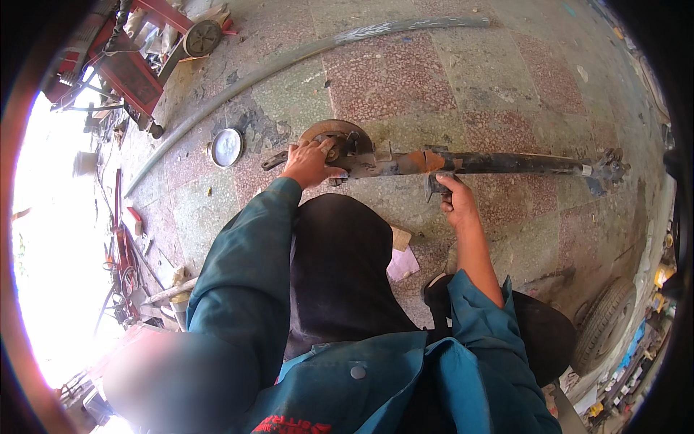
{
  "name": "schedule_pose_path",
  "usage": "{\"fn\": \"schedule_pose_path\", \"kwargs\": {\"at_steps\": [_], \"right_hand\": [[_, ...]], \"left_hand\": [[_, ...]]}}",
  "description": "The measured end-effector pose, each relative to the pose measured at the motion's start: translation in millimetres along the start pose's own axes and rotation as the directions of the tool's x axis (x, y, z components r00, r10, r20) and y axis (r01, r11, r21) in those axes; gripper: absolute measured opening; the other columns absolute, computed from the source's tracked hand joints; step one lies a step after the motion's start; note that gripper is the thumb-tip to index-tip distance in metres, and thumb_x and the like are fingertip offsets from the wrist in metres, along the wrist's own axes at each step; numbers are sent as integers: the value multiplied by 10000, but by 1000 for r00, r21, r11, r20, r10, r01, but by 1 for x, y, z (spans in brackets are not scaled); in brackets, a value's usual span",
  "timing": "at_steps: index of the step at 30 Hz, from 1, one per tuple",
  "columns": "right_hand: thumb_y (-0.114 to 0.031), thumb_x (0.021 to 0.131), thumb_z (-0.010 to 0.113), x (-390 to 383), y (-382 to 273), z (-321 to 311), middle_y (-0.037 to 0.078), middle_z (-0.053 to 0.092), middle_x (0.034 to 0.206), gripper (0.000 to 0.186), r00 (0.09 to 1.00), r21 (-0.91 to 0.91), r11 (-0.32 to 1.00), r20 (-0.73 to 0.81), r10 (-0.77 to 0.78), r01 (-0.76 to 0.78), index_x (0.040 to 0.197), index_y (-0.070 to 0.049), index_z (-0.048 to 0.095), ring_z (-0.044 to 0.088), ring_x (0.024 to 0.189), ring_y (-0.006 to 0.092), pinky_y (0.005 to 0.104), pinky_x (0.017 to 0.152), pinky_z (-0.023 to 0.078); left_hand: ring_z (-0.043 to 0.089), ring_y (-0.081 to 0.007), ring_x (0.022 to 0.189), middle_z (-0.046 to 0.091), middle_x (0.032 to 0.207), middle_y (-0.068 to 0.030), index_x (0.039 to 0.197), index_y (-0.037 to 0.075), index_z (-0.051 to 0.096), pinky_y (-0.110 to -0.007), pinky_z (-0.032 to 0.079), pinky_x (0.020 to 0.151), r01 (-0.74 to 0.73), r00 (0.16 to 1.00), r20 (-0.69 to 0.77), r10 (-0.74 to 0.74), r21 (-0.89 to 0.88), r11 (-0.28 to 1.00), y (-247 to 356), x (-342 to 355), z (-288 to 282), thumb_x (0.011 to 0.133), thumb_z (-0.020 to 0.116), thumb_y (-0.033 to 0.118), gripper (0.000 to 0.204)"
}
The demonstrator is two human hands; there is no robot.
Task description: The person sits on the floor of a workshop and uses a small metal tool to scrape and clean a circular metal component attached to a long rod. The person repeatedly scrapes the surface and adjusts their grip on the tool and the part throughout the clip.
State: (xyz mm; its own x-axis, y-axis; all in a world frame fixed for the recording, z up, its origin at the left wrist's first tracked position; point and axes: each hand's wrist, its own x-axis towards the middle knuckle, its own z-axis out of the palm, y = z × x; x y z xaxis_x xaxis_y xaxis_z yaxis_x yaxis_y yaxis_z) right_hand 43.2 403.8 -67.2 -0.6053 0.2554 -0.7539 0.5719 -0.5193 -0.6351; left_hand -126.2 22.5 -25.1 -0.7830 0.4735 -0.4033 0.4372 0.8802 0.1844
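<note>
A long dark axle beam (506,163) lies across the floor in front of me, with a rust-brown patch near its middle. At its left end sits a round, rusty brake disc or drum (354,134); the right end carries a knobbly metal fitting (611,168). My left hand (311,160) is laid over the hub end, fingers across the top and thumb apart on the near side, gripping it. Just below the rusty patch, my right hand (455,200) pinches a small dark metal bracket (434,186) against the beam's near side. Whether the bracket is joined to the beam, I cannot tell.
Beyond the beam a long grey pipe (271,70) curves over the tiled floor. A round metal lid or dish (226,147) lies left of the hub. Red wheeled equipment (130,72) stands far left, tools (123,239) lie below it, and a tyre (606,325) is at lower right.
</note>
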Motion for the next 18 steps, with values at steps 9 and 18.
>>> {"fn": "schedule_pose_path", "kwargs": {"at_steps": [9,18], "right_hand": [[-295,911,923,1,1,0,-55,613,894,349,1000,3,1000,-10,-7,7,1165,-112,769,378,609,78,295,486,283],[-281,956,879,1,1,-1,-91,640,883,225,1000,-16,1000,6,9,-9,1118,-191,752,413,603,36,255,471,286]], "left_hand": [[530,-400,1533,692,1541,-175,1703,178,520,-595,376,1212,-2,1000,1,2,-12,1000,0,0,-1,923,817,728,1000],[529,-400,1533,691,1545,-174,1704,179,520,-594,373,1219,0,1000,4,0,-10,1000,1,0,-2,921,825,718,999]]}}
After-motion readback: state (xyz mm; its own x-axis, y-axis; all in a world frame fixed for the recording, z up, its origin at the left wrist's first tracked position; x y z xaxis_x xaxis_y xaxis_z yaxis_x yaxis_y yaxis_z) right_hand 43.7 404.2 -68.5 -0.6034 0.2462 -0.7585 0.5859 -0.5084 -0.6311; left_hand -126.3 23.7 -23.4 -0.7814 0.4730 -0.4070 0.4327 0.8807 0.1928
